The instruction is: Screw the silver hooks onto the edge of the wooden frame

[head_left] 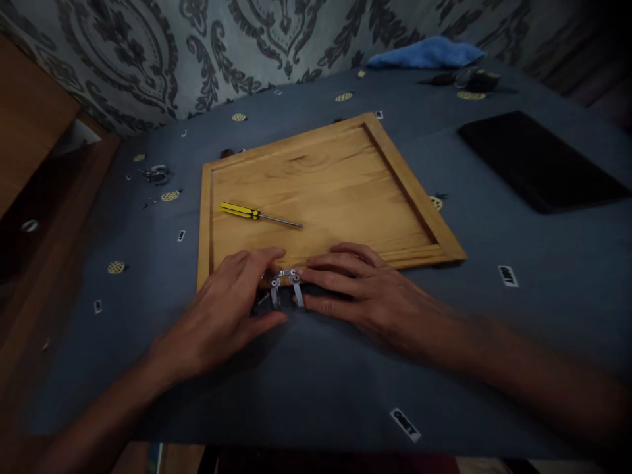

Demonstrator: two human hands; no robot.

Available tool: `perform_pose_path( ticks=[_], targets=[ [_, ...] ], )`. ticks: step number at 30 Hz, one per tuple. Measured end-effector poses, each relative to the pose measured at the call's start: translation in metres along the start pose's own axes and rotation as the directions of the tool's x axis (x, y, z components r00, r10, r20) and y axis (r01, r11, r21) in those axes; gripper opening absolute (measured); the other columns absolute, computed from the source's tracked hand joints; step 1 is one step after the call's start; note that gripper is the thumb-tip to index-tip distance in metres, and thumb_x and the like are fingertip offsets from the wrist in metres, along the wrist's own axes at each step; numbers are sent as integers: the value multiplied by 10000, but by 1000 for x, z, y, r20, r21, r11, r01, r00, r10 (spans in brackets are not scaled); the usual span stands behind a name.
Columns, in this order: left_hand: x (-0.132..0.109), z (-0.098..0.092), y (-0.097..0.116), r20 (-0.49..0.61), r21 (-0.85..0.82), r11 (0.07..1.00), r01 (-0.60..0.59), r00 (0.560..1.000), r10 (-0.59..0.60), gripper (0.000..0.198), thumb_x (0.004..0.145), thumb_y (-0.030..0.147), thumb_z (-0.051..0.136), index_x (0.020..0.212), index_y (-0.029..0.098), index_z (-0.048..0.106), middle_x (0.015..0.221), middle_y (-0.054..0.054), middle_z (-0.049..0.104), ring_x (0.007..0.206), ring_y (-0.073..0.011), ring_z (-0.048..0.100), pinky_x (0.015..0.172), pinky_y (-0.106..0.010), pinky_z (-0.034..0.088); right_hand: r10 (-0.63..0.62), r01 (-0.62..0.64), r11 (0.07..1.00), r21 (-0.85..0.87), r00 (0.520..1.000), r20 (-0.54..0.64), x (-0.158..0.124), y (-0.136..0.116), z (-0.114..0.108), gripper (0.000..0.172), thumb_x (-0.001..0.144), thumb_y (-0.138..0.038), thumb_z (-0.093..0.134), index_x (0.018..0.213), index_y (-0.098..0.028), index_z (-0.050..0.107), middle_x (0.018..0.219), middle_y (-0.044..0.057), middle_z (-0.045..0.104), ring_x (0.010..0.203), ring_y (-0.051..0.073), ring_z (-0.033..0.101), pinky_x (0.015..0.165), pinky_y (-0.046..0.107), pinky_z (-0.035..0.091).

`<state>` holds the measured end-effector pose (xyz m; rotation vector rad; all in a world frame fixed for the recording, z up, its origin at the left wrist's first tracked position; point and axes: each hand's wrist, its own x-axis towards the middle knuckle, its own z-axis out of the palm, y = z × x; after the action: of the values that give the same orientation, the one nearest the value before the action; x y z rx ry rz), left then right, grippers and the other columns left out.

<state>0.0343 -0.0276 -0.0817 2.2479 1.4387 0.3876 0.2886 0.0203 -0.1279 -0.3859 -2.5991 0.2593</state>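
Note:
A framed wooden panel (316, 191) lies on the table with its raised rim upward. At its near edge sits a small silver metal fitting (295, 280), like a hinge, with visible screws and two short legs pointing toward me. My left hand (227, 296) is on the fitting's left side, thumb and fingers apart around the edge; some fingertips are hidden. From the right, my right hand (360, 283) rests over the panel's rim, its index finger and thumb closed at the fitting's right leg. A screwdriver (257, 214) with a yellow and black handle lies on the panel.
Another shiny metal piece (157, 174) rests on the blue patterned tablecloth (345, 395) at left, small bits nearby. A black flat slab (543, 161) lies at right. Behind are a blue cloth (429, 52) and a dark object (476, 79). Brown furniture (44, 131) borders the left.

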Motion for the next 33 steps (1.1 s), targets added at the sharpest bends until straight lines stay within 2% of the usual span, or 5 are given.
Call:
perform_pose_path(
  ticks=[6, 9, 11, 19, 33],
  targets=[
    [6, -30, -5, -104, 67, 996, -65, 992, 72, 613, 872, 531, 716, 1360, 253, 472, 1240, -73, 666, 1150, -263, 657, 953, -410, 564, 1, -1, 1000, 11, 1000, -5, -1, 0, 0, 318, 1042, -156, 432, 1263, -217, 653, 1347, 61, 670, 1250, 226, 537, 1073, 458, 391],
    [13, -47, -14, -202, 139, 990, -30, 978, 58, 451, 923, 530, 647, 1237, 216, 572, 1172, -69, 699, 1103, -266, 678, 901, -394, 566, -3, 3, 1000, 9, 1000, -7, -2, 1, 3, 308, 1037, -170, 454, 1276, -223, 641, 1347, 53, 672, 1272, 228, 526, 1088, 459, 377],
    [15, -50, -18, -195, 139, 990, -28, 979, 55, 397, 937, 516, 630, 1194, 215, 594, 1155, -63, 708, 1085, -263, 684, 895, -393, 564, -9, 9, 1000, -1, 1000, -10, -2, 2, 4, 307, 1043, -178, 448, 1284, -222, 633, 1344, 54, 673, 1271, 230, 527, 1085, 463, 378],
    [5, -22, -3, 35, 65, 991, -121, 992, 118, 671, 855, 570, 716, 1384, 279, 425, 1271, -85, 650, 1163, -277, 645, 967, -439, 557, 1, -1, 1000, -5, 1000, -11, 1, -1, 1, 299, 1051, -171, 438, 1253, -225, 651, 1319, 54, 687, 1223, 216, 559, 1072, 443, 402],
    [3, -10, -4, 68, 18, 999, -32, 997, 31, 702, 854, 291, 773, 1428, 325, 370, 1261, -48, 632, 1143, -242, 627, 991, -422, 528, -7, 7, 1000, -10, 1000, -12, 1, 0, 2, 325, 1052, -160, 414, 1260, -215, 658, 1336, 69, 680, 1217, 228, 564, 1057, 466, 419]
  ],
)
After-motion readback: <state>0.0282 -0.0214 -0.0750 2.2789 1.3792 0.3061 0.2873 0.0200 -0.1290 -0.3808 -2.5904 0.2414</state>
